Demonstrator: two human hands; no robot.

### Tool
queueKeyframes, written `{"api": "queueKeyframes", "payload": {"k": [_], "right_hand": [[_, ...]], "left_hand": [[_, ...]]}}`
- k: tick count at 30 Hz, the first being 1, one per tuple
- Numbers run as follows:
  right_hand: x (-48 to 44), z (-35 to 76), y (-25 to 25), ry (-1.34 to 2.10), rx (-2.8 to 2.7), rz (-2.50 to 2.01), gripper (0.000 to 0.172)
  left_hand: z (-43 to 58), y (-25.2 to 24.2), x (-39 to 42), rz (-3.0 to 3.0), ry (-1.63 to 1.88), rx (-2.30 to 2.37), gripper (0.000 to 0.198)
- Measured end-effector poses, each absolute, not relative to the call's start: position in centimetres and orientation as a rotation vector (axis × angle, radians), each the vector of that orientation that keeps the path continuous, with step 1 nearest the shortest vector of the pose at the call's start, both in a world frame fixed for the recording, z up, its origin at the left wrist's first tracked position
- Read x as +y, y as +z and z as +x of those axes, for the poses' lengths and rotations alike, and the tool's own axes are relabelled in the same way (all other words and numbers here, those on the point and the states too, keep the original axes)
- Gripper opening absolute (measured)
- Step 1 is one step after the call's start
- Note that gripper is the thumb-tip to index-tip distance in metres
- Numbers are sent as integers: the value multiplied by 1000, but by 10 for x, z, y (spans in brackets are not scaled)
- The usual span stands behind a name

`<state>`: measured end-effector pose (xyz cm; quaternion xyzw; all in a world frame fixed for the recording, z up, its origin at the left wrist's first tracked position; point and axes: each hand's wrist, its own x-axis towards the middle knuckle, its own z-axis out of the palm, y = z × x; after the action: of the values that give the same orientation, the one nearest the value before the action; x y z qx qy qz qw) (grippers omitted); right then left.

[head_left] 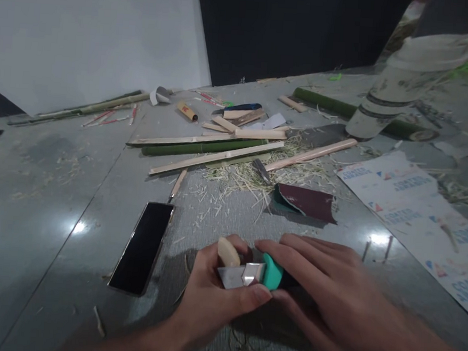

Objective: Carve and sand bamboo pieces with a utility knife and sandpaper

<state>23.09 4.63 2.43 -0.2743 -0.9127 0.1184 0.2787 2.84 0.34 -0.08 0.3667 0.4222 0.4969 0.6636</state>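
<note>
My left hand (217, 297) is closed around a small piece of pale wood or bamboo (228, 252), whose rounded end sticks up between thumb and fingers. In my right hand (322, 283) is a utility knife (272, 272) with a teal and black handle, gripped with the fingers over its back. Its metal blade (230, 277) lies against or just beside the pale piece; exactly where they touch is hidden. My left thumb rests near the metal collar of the knife. Beyond the hands lies a curled piece of dark red sandpaper (310, 202).
A black phone (143, 246) lies to the left. Farther off are a hammer (307, 156), split bamboo strips (219, 156), shavings (237, 184), and a green bamboo pole (327, 103). A lidded paper cup (392, 95) stands at right, behind a printed abrasive sheet (411, 209).
</note>
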Motion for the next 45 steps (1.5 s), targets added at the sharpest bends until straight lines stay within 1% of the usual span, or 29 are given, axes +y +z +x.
{"api": "queueKeyframes", "payload": {"k": [3, 7, 11, 14, 17, 21, 25, 31, 39, 45], "right_hand": [[46, 231, 24, 289, -2461, -746, 26], [44, 229, 22, 241, -2442, -746, 25], [38, 225, 21, 141, -2382, -812, 25], [32, 223, 23, 97, -2328, -924, 27], [31, 224, 25, 133, -2291, -978, 29], [39, 229, 21, 164, -2276, -1010, 26], [48, 233, 14, 326, -2313, -1036, 25], [47, 233, 12, 347, -2337, -955, 24], [48, 235, 10, 460, -2388, -927, 25], [49, 233, 12, 345, -2403, -925, 29]], "left_hand": [[30, -1, 3, 791, 1129, 950, 43], [32, 3, 4, 799, 1148, 967, 49], [32, 2, 2, 812, 1115, 1112, 50], [33, -5, 0, 827, 1085, 1288, 54], [33, -13, 0, 826, 1129, 1263, 58], [28, -22, 1, 826, 1165, 974, 45], [24, -28, 1, 827, 1190, 845, 39], [27, -25, 3, 736, 1212, 1047, 45], [28, -21, 7, 849, 1198, 1040, 34], [29, -23, 1, 829, 1235, 1085, 35]]}}
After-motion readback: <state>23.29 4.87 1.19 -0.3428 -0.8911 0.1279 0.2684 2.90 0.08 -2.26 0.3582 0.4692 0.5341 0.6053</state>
